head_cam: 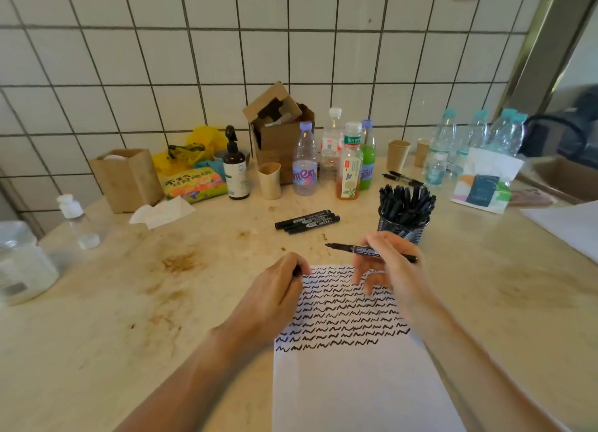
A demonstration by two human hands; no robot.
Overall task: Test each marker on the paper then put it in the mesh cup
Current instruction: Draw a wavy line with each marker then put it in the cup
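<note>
We hold the marker (369,250) pinched in our right hand (393,270), its long axis lying level with the bared tip pointing left, just in front of the mesh cup (403,229), while our left hand (275,289) curls round what looks like its cap.

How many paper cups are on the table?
3. One paper cup stands in front of the cardboard box, left of the bottles. Two more stand side by side right of the bottles, near the wall. Others could be hidden behind the bottles.
</note>
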